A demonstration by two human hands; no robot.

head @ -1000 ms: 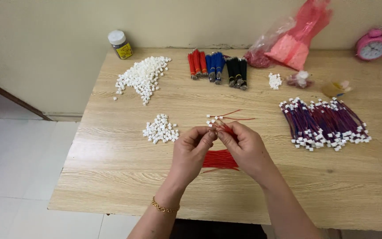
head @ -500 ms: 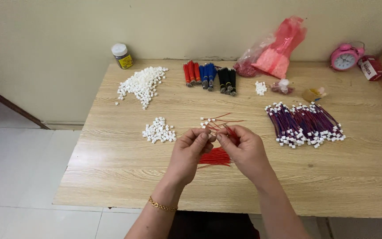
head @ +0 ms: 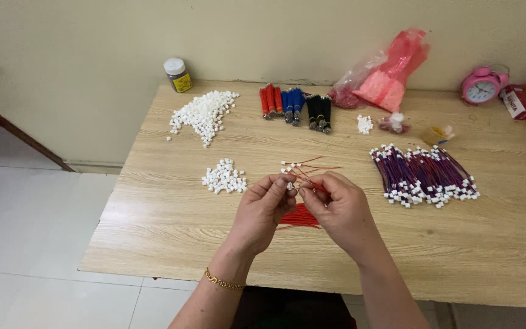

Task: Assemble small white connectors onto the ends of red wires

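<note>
My left hand (head: 264, 210) and my right hand (head: 338, 208) meet above the wooden table (head: 171, 225), fingertips pinched together. Between them is a small white plastic connector (head: 290, 185), pinched by my left fingers. My right fingers grip thin red wires (head: 312, 183) that run up toward it. A bundle of red wires (head: 299, 217) lies on the table under my hands. A few wired connectors (head: 296, 166) lie just beyond my fingertips. A small heap of white connectors (head: 223, 177) sits to the left of my left hand.
A bigger heap of white connectors (head: 204, 113) and a small jar (head: 178, 75) lie far left. Red, blue and black wire bundles (head: 293, 105) lie at the back. Finished purple-red wires (head: 424, 173) are at right. A pink plastic bag (head: 385, 76) and a pink alarm clock (head: 481, 86) stand by the wall.
My hands stay pinched together on the wires and connector with only small finger shifts. The camera view has tilted and shifted, so the table sits slightly differently in frame.
</note>
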